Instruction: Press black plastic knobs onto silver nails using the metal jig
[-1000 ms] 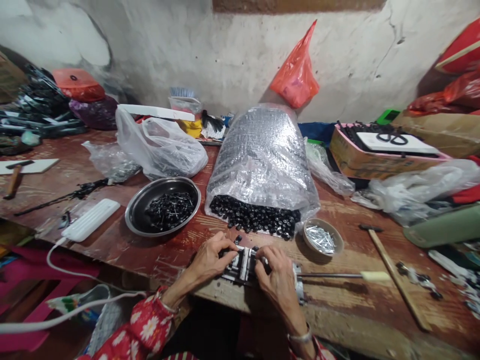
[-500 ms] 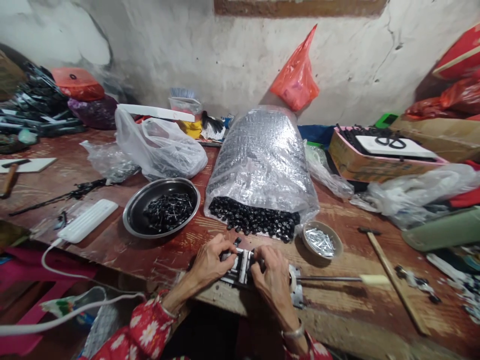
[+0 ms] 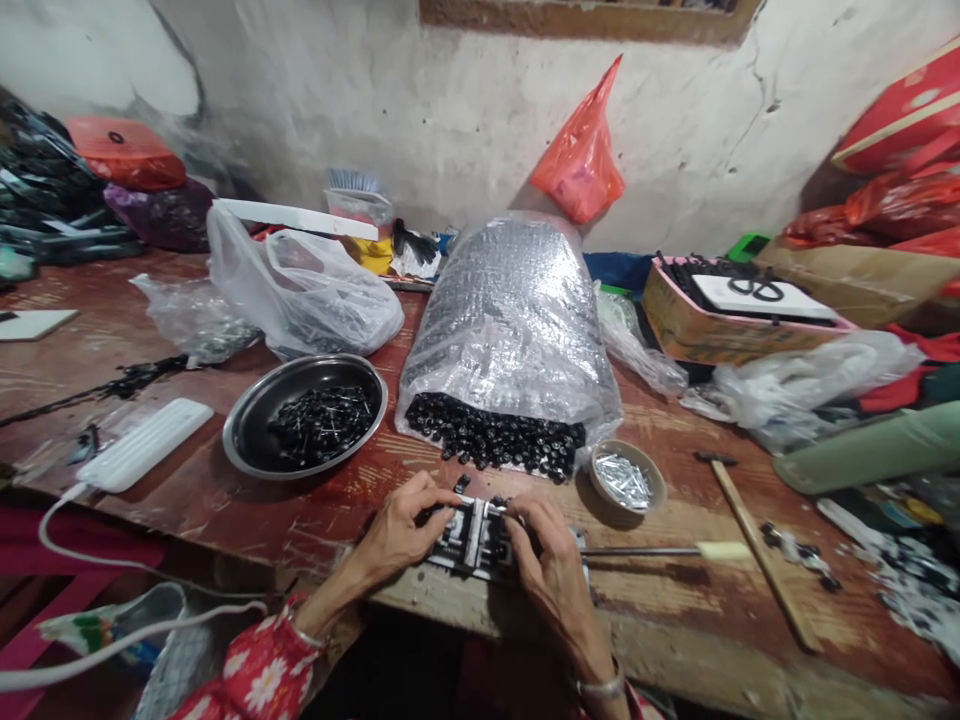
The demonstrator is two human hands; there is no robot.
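Observation:
A small metal fixture (image 3: pixel 474 538) with a pale upright bar across its middle sits at the table's front edge. On its left side is my left hand (image 3: pixel 401 528), thumb and forefinger pinched at the top; what they hold is too small to make out. My right hand (image 3: pixel 553 560) curls over the fixture's right part, fingertips together near the bar, and hides whatever is in them. Just behind the fixture lies a small black part (image 3: pixel 463 484). A rod with a pale handle (image 3: pixel 724 550) extends to the right from the fixture.
Behind the hands, a large plastic sack (image 3: pixel 510 310) spills black round parts (image 3: pixel 495 435). A steel bowl (image 3: pixel 232 425) of black pieces with pins stands left; a small bowl (image 3: pixel 657 490) of metal pins stands right. A hammer (image 3: pixel 765 560) and white power strip (image 3: pixel 146 445) lie farther out.
The view has shifted, so the table items appear farther left. My left fingers have moved to the fixture's upper edge, and the right fingers have shifted slightly away from the bar.

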